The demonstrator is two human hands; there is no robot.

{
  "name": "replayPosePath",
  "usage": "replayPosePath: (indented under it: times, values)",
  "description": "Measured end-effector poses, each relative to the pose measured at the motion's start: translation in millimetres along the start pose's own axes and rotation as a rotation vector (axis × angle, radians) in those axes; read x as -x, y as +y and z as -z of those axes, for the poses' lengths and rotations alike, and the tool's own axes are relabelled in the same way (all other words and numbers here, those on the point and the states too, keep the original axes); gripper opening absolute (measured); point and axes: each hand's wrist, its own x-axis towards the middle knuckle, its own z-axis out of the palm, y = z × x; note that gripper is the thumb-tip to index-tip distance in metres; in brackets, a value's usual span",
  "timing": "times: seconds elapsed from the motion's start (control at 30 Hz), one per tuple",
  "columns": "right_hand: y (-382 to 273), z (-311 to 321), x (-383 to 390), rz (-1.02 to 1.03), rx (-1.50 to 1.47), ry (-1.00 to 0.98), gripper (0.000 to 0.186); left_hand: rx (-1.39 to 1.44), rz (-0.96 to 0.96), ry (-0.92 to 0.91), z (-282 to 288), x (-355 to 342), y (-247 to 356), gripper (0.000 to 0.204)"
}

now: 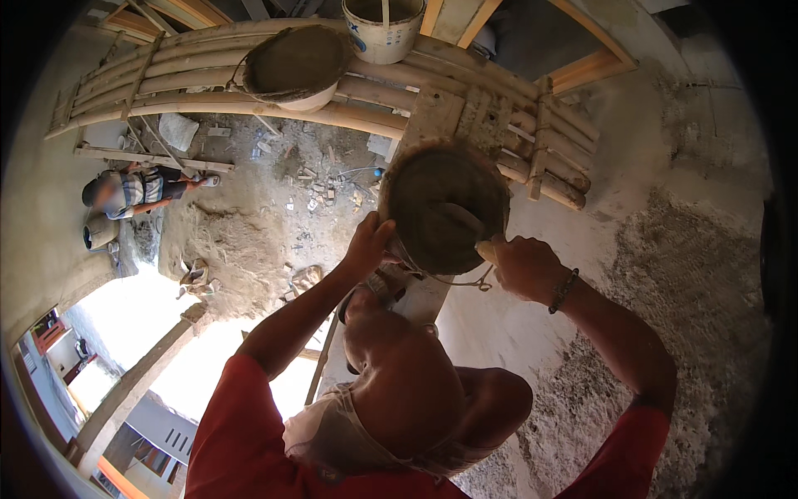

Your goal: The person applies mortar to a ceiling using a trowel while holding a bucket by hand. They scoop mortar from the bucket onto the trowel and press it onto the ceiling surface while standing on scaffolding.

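In front of me a bucket (388,195) of wet grey mortar (428,187) stands on a plank, its wire handle hanging down on my side. My left hand (368,247) is closed on the bucket's near left rim. With my right hand (529,268) I grip the pale handle of a trowel (489,250) at the bucket's near right edge. The trowel's blade lies in the mortar, smeared grey and hard to tell from it. A beaded bracelet (564,291) is on my right wrist.
Bamboo scaffolding poles (374,91) run across the far side. On them stand a second mortar bucket (312,101) and a white bucket (382,41) with a stick. Far below, a person (137,191) is near rubble (320,191). A partly rough plastered wall (632,349) rises at my right.
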Motion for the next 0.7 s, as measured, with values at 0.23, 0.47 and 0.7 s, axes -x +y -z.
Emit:
replayPosePath:
  times: [0.23, 0.47, 0.7]
  values:
    - [26, 38, -64, -0.064, 0.244, 0.257, 0.010, -0.122, 0.051, 0.094, -6, -4, 2, 0.028]
    - [44, -31, -107, -0.120, 0.076, -0.125, 0.022, -0.117, 0.107, 0.199, -21, 6, 20, 0.029]
    - [42, 5, -120, -0.232, -0.161, -0.642, 0.022, -0.077, 0.109, 0.228, -22, 4, 12, 0.027]
